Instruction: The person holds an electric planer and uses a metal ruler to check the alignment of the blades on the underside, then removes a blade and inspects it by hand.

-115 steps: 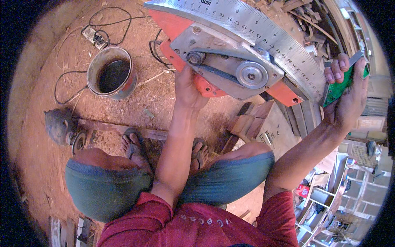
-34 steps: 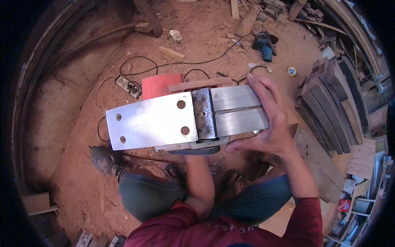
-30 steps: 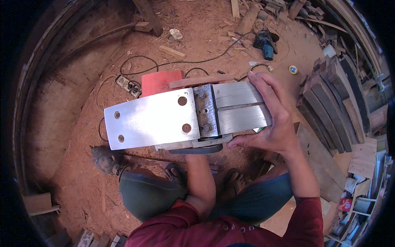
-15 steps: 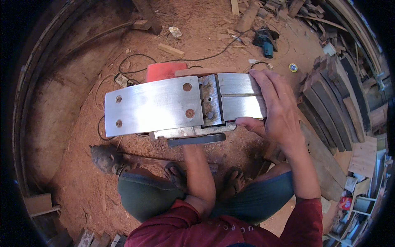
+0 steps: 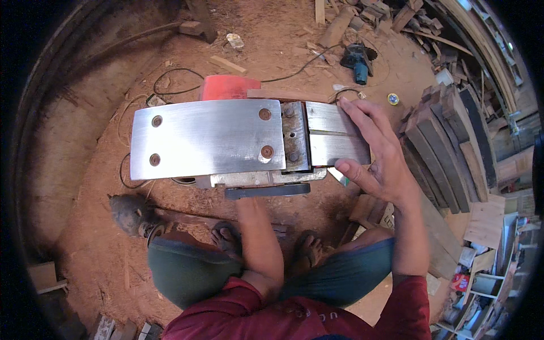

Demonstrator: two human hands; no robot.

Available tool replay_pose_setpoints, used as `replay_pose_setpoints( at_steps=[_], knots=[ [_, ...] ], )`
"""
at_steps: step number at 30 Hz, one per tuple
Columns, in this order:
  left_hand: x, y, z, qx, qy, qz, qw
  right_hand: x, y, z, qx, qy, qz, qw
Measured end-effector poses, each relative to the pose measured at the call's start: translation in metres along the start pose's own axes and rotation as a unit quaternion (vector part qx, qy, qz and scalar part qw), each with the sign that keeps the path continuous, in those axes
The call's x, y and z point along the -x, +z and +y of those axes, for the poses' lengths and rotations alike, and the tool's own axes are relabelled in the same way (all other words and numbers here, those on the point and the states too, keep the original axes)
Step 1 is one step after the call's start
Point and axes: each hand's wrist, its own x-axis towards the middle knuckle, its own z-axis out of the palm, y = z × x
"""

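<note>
An electric planer (image 5: 209,139) is held up in front of me with its shiny metal sole turned toward me. Its cutter block (image 5: 293,136), dark and bolted, lies across the gap between the long and the short sole plates. A red housing part (image 5: 231,87) shows past the far edge, and a black cover (image 5: 268,191) lies along the near side. My right hand (image 5: 381,148) grips the short plate's end, fingers at the far edge and thumb at the near edge. My left forearm (image 5: 259,238) reaches up behind the planer, which hides the left hand.
A blue-green circular saw (image 5: 360,71) lies on the dusty floor at the far right, its black cord (image 5: 294,72) trailing leftward. Curved wooden pieces (image 5: 442,147) are stacked at the right. A dark rounded tool (image 5: 131,215) sits beside my left knee. Wood scraps (image 5: 368,17) pile up at the back.
The planer has tilted so that its sole faces me more squarely and looks larger. My right hand keeps its grip at the short plate. The whole view has shifted slightly.
</note>
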Motion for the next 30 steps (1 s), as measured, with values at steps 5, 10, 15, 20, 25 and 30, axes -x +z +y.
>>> replay_pose_setpoints(
  at_steps=[5,10,15,20,25,30],
  knots=[
    [0.002,-0.002,0.001,-0.009,0.022,0.007,1.000,-0.002,0.010,0.006,-0.117,0.030,0.037,0.992],
    [0.002,-0.002,0.012,-0.029,0.050,0.011,0.998,0.001,0.016,0.014,-0.191,0.087,0.024,0.977],
    [0.005,-0.004,0.018,-0.051,0.068,0.020,0.996,0.004,0.018,0.020,-0.243,0.120,0.021,0.962],
    [0.007,-0.004,0.013,-0.052,0.068,0.020,0.996,0.007,0.014,0.020,-0.270,0.147,0.015,0.951],
    [0.009,-0.004,0.017,-0.057,0.069,0.019,0.996,0.007,0.014,0.021,-0.264,0.146,0.013,0.953],
    [0.011,-0.004,0.016,-0.058,0.067,0.018,0.996,0.010,0.014,0.027,-0.248,0.137,0.007,0.959]
  ],
)
